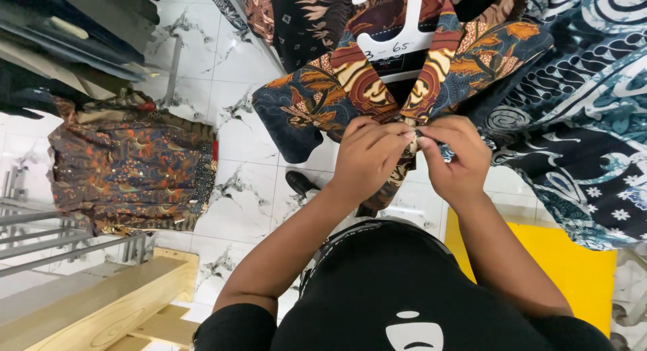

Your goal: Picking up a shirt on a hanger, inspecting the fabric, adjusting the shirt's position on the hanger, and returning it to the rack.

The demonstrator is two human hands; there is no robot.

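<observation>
A patterned shirt (pixel 323 95) in dark blue, orange, cream and maroon hangs on a white hanger (pixel 397 41) in front of me. My left hand (pixel 367 155) and my right hand (pixel 455 155) meet at the shirt's front, just below the collar. Both pinch the fabric edges together between fingertips and thumbs. The spot they grip is mostly hidden by my fingers.
Another patterned garment (pixel 128 169) hangs at the left over a white marble-look floor (pixel 236 189). Blue-and-white patterned cloth (pixel 586 122) hangs at the right. A yellow surface (pixel 579 270) lies at lower right, a wooden bench (pixel 101 304) and metal rails (pixel 60 246) at lower left.
</observation>
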